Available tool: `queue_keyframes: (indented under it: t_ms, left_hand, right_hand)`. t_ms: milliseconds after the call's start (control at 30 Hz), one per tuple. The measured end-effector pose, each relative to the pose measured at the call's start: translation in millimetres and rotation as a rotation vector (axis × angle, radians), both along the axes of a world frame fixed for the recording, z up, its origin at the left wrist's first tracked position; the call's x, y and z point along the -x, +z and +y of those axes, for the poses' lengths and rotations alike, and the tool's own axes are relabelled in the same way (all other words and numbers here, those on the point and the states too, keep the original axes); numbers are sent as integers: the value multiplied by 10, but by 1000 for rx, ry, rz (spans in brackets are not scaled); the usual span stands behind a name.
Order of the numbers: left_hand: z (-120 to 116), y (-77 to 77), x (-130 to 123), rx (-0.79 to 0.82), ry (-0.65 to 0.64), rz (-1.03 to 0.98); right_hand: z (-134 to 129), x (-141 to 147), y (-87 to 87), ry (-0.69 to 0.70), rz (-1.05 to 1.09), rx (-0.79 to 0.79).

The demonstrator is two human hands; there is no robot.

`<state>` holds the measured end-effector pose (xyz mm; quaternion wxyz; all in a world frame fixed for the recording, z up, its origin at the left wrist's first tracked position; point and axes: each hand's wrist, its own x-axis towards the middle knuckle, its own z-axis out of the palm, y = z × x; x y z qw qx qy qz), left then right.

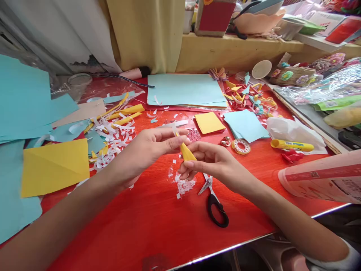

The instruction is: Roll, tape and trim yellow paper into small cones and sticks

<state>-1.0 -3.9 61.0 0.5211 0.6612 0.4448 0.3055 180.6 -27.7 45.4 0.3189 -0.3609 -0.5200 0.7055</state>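
Observation:
Between my two hands is a small folded piece of yellow paper (186, 152), narrow at its upper end and wider below. My right hand (210, 162) pinches the wide end between thumb and fingers. At the narrow end, the thumb and fingers of my left hand (159, 145) close on a thin white strip (179, 124) and the paper's tip. Below my right hand, scissors (210, 192) with black handles lie on the red table, blades partly apart. White paper scraps (184, 185) are scattered beside the blades.
Yellow squares (210, 123), light blue squares (246, 126), a tape roll (241, 146) and a yellow glue stick (291, 145) lie beyond my hands. Paper shreds (115, 141) and blue sheets (22, 101) cover the left. A large cup (321, 177) lies at right.

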Motion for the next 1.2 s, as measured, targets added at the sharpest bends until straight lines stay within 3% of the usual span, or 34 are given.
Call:
queue_keyframes:
  t_ms: [167,267,367,467,533,633,733,867,1067,1200]
  left_hand:
    - [-3,-31,-8,160,77,-187]
    - [-6,-21,-23,173,104,-209]
    - [12,-14,-13,161,128,-213]
    - [45,-3,18,214,119,-216]
    - [69,10,42,255,108,-202]
    - [100,27,74,266,79,-179]
    - [121,28,95,266,57,-153]
    - [130,3,113,229,22,-105]
    - [131,-8,145,197,-116,-55]
    - [143,-22,153,269,-104,-63]
  right_hand:
    - [-16,55,-77,-13,-26,5]
    - [-9,59,-59,20,-115,-77]
    - [2,-51,57,114,-469,-311]
    - [-54,-295,117,-78,-911,-627]
    - [-153,-478,61,-42,-1155,-751]
    - [-353,-663,-101,137,-1288,-774]
    - [-515,-684,-199,89,-1331,-818]
    - [-589,-594,-182,59,-1308,-832]
    - [-547,-576,-166,110,-1356,-670]
    - [-503,-617,-102,99,-1268,-558]
